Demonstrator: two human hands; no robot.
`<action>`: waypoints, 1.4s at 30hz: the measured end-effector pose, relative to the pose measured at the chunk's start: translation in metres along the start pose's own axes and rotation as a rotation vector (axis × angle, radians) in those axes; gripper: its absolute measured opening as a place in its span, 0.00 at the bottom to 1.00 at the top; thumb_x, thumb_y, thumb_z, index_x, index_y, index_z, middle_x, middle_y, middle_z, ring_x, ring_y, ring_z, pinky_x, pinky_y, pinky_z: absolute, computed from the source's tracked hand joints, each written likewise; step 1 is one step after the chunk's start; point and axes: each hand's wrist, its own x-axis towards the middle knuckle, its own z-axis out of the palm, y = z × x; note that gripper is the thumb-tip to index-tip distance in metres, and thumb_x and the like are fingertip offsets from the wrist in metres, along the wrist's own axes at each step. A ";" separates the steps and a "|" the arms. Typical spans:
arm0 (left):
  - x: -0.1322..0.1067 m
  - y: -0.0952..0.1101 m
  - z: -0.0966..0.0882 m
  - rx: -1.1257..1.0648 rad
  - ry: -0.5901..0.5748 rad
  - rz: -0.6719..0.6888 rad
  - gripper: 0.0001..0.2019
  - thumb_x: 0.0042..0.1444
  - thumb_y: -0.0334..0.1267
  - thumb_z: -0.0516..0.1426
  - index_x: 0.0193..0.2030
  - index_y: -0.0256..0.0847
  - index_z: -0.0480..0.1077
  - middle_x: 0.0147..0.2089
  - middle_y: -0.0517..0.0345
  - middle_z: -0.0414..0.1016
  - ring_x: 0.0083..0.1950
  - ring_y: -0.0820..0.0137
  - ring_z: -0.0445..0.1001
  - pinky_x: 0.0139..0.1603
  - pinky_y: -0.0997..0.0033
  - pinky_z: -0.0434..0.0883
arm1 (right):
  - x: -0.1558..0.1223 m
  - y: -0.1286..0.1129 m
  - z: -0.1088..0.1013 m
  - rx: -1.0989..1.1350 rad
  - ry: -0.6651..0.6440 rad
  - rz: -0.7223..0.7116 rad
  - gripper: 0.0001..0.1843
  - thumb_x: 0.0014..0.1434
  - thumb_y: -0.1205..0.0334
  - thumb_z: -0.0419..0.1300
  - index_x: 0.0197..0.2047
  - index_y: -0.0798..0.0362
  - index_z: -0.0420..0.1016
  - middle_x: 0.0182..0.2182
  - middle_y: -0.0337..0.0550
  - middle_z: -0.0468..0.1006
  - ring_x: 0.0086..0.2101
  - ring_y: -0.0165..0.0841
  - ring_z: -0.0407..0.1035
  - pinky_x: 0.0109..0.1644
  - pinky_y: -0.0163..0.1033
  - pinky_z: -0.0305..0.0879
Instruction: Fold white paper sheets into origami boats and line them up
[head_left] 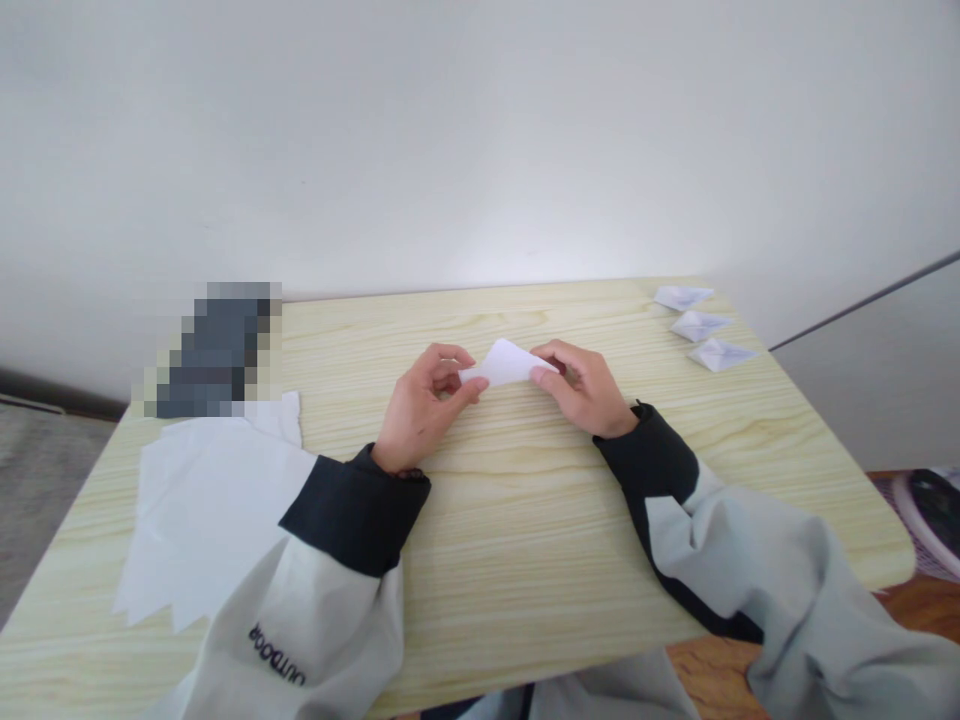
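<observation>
White folded paper (511,362), left hand (426,405) and right hand (583,385) each with grip clamped on one end, table (510,550) beneath

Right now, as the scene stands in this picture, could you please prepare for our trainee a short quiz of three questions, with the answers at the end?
1. Count: how many folded paper pieces lie in the row near the far right corner of the table?
2. True or false: only the right hand touches the small white paper, and the left hand stays clear of it.
3. Choose one: which is partly hidden by the left sleeve?
A. the dark pixelated object
B. the white sheets
C. the folded paper pieces

Key: 1. Three. 2. False; both hands touch it. 3. B.
</observation>
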 end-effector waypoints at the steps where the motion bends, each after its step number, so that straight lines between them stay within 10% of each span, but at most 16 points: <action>1: 0.000 0.000 0.000 0.031 0.006 0.022 0.13 0.51 0.44 0.61 0.39 0.41 0.66 0.28 0.63 0.72 0.30 0.73 0.70 0.33 0.74 0.67 | 0.000 0.000 0.000 0.004 -0.023 -0.009 0.08 0.59 0.60 0.56 0.36 0.55 0.72 0.28 0.39 0.74 0.28 0.29 0.65 0.31 0.34 0.58; 42: -0.002 0.008 0.002 0.247 -0.013 0.163 0.10 0.59 0.43 0.54 0.37 0.39 0.73 0.37 0.56 0.78 0.38 0.69 0.74 0.42 0.70 0.69 | -0.001 -0.003 0.002 0.049 -0.097 -0.232 0.03 0.58 0.65 0.57 0.37 0.50 0.69 0.38 0.44 0.79 0.38 0.32 0.73 0.45 0.40 0.68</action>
